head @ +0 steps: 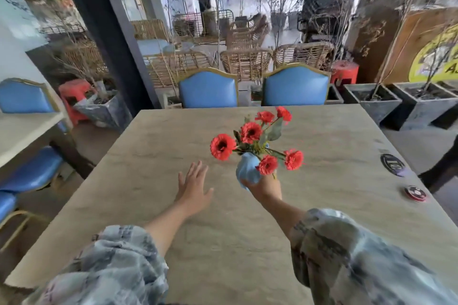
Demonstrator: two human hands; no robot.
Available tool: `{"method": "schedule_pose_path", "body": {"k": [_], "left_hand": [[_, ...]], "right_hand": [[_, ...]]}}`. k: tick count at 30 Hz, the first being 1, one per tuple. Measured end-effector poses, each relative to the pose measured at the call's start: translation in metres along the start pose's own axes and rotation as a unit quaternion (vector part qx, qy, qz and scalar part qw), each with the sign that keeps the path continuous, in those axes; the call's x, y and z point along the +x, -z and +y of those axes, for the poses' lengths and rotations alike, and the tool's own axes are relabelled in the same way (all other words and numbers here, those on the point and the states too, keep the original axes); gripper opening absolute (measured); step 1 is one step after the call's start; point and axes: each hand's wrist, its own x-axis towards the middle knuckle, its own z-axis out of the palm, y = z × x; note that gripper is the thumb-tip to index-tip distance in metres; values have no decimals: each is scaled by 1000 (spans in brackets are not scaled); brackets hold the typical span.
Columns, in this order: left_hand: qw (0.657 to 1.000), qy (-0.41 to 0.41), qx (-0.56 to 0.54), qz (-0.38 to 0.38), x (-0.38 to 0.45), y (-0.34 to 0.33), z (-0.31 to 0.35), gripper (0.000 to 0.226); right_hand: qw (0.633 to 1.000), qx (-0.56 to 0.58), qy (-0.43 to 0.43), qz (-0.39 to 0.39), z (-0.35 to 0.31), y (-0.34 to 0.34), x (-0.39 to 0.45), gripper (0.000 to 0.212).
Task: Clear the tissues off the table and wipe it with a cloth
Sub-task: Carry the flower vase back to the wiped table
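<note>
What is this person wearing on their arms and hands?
Both arms wear loose, puffy sleeves of soft grey-blue fabric with a blurry, marbled dark pattern, ending around the elbow. The left hand and right hand are bare: no gloves, rings or watch visible.

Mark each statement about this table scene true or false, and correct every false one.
1. The right hand holds a bunch of red flowers together with a blue cloth. True.
2. The left hand grips a tissue. False: its fingers are straight and spread over the table, holding nothing.
3. Two blue chairs stand at the far side of the table. True.
4. Crumpled tissues lie on the table in front of the hands. False: no tissues show on the tabletop.
5. Two round dark discs lie near the table's right edge. True.
</note>
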Motion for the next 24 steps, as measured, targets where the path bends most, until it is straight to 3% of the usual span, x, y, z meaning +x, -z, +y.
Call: {"method": "schedule_pose_path", "body": {"k": [2,4,10,15,19,22,24], "left_hand": [[1000,-6,-11,-8,27,-10,-13,73],[1000,-4,-22,-16,48,-20,-24,74],[999,-8,-40,-35,91,-41,-47,72],[998,-9,-53,-32,106,-54,-55,71],[998,-14,-48,-36,107,-60,-57,71],[998,-16,-38,-44,98,-61,-53,70],[998,-18,-42,-50,90,-60,-50,70]], "right_hand": [[999,11,7,47,-22,-5,16,31],[997,37,-6,67,-38,-11,29,26],[995,75,-45,56,-39,-49,66,66],[982,146,-18,115,-53,-58,73,34],[982,152,-12,112,-45,-60,75,35],[988,120,-17,96,-22,-73,80,58],[993,84,6,83,-7,-78,78,61]]}}
